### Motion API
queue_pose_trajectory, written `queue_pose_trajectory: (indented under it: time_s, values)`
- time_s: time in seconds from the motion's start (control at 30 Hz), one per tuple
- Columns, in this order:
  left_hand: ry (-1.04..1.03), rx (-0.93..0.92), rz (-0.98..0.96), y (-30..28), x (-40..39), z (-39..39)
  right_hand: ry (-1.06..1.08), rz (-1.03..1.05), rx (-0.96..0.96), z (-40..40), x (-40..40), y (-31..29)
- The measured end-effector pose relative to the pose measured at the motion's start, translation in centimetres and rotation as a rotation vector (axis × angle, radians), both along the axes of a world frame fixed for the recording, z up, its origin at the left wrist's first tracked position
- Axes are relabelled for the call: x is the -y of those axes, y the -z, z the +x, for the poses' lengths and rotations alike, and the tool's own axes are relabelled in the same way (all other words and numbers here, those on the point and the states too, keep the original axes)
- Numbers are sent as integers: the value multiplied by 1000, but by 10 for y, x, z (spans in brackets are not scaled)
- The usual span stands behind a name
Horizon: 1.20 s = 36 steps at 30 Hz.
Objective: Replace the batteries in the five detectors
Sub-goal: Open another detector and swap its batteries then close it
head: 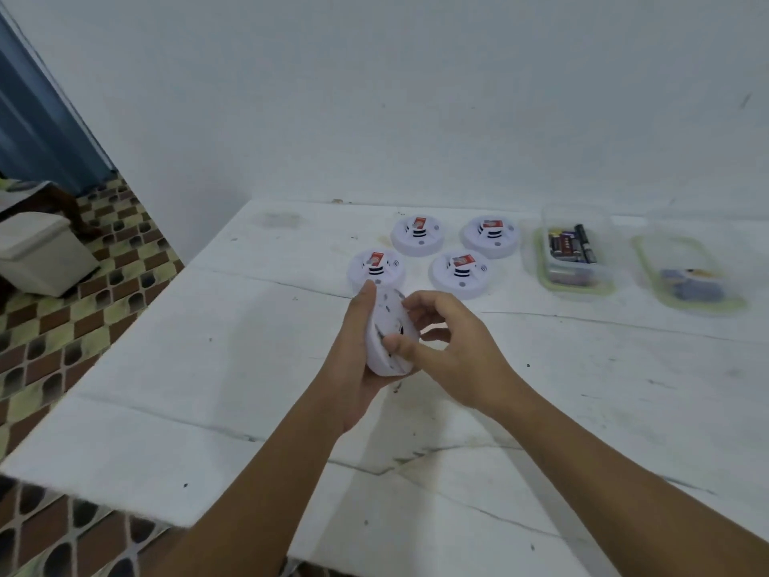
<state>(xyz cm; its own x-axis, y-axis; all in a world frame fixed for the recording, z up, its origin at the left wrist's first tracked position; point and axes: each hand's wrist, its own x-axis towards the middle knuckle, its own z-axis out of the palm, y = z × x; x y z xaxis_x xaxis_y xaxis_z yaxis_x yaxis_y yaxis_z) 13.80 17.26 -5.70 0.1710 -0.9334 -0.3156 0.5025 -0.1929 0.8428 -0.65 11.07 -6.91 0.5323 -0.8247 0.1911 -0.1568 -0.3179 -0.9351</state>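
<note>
A round white detector [389, 326] is held on edge above the white table [208, 368]. My left hand [358, 360] grips it from the left and below. My right hand [453, 351] curls over its right side, thumb pressed on its face. Several more white detectors lie flat behind, each with a red label showing: near left detector [376, 269], far left detector [417, 236], near right detector [461, 274], far right detector [491, 236]. A clear box of batteries [572, 254] stands to their right.
A second clear container [686, 272] with a greenish rim and blurred contents sits at the far right. The white wall runs behind the table. Left of the table the tiled floor drops away, with a pale box [41, 254] on it.
</note>
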Motion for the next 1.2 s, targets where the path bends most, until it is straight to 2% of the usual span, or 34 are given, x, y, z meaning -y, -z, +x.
queue_pose_trajectory:
  time_s: [0.27,0.4,0.6,0.77,0.87,0.93,1.0,1.1,1.17,1.2]
  values:
    - [61,124,61,-3,-3,-45,63,-7,16,-45,-10,11]
    - [-46,55,30,9,-5,-66,78,6,9,-59,-11,14]
    - [-7,-1,40,10,2,-80,90,-130,-53,-75,-5,25]
    - [-17,-13,48,9,5,-89,117,-111,-1,-82,-1,23]
    - [-14,8,52,10,7,-96,234,-46,47,-87,5,19]
    - [-73,-25,37,11,12,-95,339,-42,-20,-96,15,21]
    - [-175,-142,25,12,17,-87,364,-74,-191,-108,23,30]
    - [-229,-298,-59,18,21,-69,259,-326,-451,-118,17,53]
    - [-210,-382,-110,21,23,-64,190,-469,-523,-117,12,62]
    - [-192,-410,-128,21,24,-65,180,-477,-529,-117,13,64]
